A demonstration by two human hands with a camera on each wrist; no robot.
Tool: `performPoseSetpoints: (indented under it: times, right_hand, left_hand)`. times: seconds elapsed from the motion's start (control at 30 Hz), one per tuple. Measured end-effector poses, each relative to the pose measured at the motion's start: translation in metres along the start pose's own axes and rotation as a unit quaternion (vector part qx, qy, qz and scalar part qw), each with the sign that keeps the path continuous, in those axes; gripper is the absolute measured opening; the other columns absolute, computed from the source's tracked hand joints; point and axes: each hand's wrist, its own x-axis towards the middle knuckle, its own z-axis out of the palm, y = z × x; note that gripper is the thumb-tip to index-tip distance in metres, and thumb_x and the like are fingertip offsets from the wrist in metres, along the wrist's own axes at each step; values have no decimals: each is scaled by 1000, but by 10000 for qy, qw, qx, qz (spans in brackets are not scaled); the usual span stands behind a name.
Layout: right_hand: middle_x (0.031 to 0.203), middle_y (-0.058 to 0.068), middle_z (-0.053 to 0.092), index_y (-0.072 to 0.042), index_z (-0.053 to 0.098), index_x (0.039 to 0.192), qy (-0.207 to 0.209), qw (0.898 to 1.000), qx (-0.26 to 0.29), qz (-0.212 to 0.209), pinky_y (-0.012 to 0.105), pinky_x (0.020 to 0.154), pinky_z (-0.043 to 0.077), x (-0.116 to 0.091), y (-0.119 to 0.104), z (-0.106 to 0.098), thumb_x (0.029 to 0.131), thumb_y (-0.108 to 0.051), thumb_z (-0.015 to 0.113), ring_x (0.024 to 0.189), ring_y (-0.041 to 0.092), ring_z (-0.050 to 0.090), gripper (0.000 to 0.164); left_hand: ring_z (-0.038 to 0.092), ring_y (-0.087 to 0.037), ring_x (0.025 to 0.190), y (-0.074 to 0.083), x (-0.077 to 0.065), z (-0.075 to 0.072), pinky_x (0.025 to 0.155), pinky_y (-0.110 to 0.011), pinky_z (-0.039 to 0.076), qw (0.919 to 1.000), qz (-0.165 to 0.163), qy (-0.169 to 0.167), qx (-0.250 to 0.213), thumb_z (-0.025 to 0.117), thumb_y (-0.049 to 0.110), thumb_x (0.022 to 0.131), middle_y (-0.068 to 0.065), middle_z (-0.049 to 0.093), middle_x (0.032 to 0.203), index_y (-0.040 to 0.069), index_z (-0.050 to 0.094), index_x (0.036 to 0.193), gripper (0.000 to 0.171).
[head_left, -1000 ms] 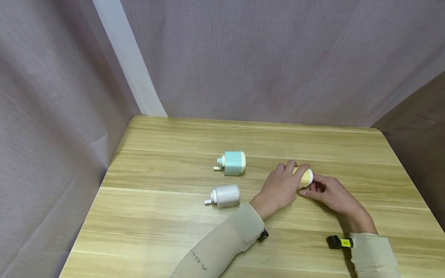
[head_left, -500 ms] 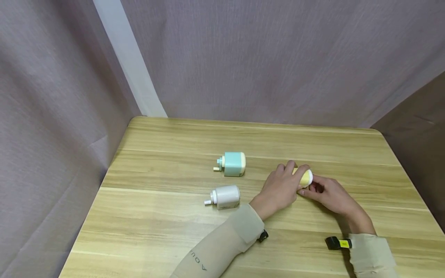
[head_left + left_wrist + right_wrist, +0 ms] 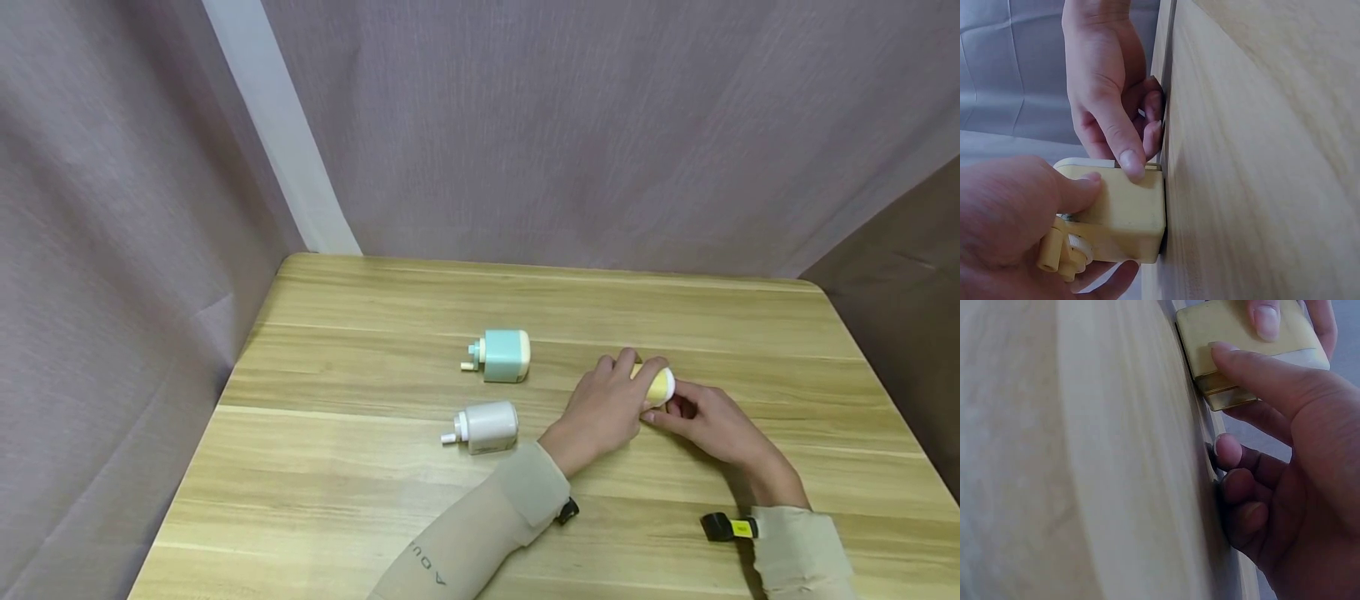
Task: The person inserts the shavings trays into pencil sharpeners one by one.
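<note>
A yellow hand-crank pencil sharpener (image 3: 660,387) with a white end lies on its side at the tabletop, right of centre. My left hand (image 3: 606,406) holds it from above, fingers over the far side and thumb on the near face. In the left wrist view, the sharpener's crank (image 3: 1054,248) points toward the left palm. My right hand (image 3: 716,422) pinches the white-ended side between thumb and index finger, its other fingers curled beside the table surface. The right wrist view shows a darker see-through strip (image 3: 1230,397) along the sharpener's lower edge, close to the right thumb.
Two more crank sharpeners lie left of the hands: a teal one (image 3: 504,356) with a cream end, and a grey-white one (image 3: 491,427) nearer me. Both cranks face left. Grey curtains (image 3: 570,133) hang behind and beside the wooden table (image 3: 315,492).
Both hands keep their hold on the yellow sharpener with hardly any movement. The right forearm shifts very slightly left. The other two sharpeners stay in place.
</note>
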Motion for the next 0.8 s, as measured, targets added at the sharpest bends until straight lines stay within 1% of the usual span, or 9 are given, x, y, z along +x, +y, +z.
performPoseSetpoints:
  times: [0.43, 0.8]
  right_hand:
    - [72, -1, 55, -19, 63, 91, -16, 10000, 53, 78, 25, 53, 40, 1, -3, -2, 94, -33, 76, 62, 13, 48, 19]
    - [72, 0, 56, -18, 64, 92, -28, 9998, 156, 153, 25, 53, 41, 0, 0, -1, 93, -34, 76, 62, 14, 49, 20]
  left_hand:
    - [49, -15, 102, 0, 1, 1, 71, -22, 51, 10000, -27, 8, 17, 64, 39, 100, 3, 47, 134, 34, 29, 157, 66]
    - [49, -14, 100, 1, 0, 1, 68, -21, 50, 10000, -20, 27, 20, 64, 39, 100, 3, 47, 134, 35, 29, 156, 66]
